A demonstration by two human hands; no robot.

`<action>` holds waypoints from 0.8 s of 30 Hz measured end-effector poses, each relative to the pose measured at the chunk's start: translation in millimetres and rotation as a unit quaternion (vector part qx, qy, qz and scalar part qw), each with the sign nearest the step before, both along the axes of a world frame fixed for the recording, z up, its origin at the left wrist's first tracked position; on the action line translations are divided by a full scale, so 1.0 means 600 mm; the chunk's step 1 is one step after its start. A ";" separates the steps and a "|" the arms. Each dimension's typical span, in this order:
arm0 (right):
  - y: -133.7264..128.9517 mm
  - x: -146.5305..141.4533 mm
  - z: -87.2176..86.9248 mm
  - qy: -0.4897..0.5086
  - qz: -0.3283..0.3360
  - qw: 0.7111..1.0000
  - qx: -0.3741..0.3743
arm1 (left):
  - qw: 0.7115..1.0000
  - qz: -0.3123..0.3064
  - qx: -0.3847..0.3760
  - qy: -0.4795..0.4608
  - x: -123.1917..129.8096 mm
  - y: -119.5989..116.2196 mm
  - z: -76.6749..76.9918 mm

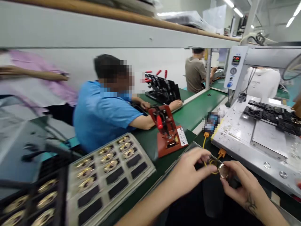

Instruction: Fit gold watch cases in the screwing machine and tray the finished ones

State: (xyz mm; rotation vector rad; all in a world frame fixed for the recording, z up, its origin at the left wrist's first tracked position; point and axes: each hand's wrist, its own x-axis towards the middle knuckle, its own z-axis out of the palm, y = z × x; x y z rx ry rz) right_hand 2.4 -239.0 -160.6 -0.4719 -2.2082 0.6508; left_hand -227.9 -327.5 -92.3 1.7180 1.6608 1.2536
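My right hand (243,183) pinches a small round gold-rimmed part (224,171), which looks like a watch case, between thumb and fingertips. Just to its left is my left hand (191,166), its fingers curved and its thumb apart from them. Nothing shows clearly between them, though part of that gap is shaded. Behind the left fingertips, a looped yellow cable (213,167) is visible. Closer to the left side, a pale tray (147,163) holds several similar gold rings in its dark slots, while other slots are bare.
A black tray (62,191) with gold parts lies far left. Past my hands stands a red clamp fixture (164,131). A metal-topped machine (237,138) and a phone (211,122) are to the right. A co-worker in blue (103,113) sits opposite; an overhead shelf (117,33) crosses above.
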 end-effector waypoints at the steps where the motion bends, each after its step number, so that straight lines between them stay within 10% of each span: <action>1: 0.003 -0.008 0.005 0.017 -0.004 1.000 -0.010 | 0.995 0.051 0.069 0.043 -0.029 -0.001 0.023; 4: 0.011 -0.031 0.017 0.044 -0.007 0.998 -0.046 | 0.934 0.149 0.273 0.175 -0.125 0.007 0.076; 10: 0.025 -0.065 0.024 0.077 -0.008 0.992 -0.101 | 0.931 0.059 0.217 0.288 -0.225 0.038 0.084; 19: 0.081 -0.172 0.042 0.060 0.065 0.981 -0.171 | 0.944 0.253 0.202 0.061 -0.310 0.081 0.206; 24: 0.102 -0.233 -0.011 0.031 0.083 0.981 -0.170 | 0.957 0.281 0.023 0.073 -0.369 0.015 0.108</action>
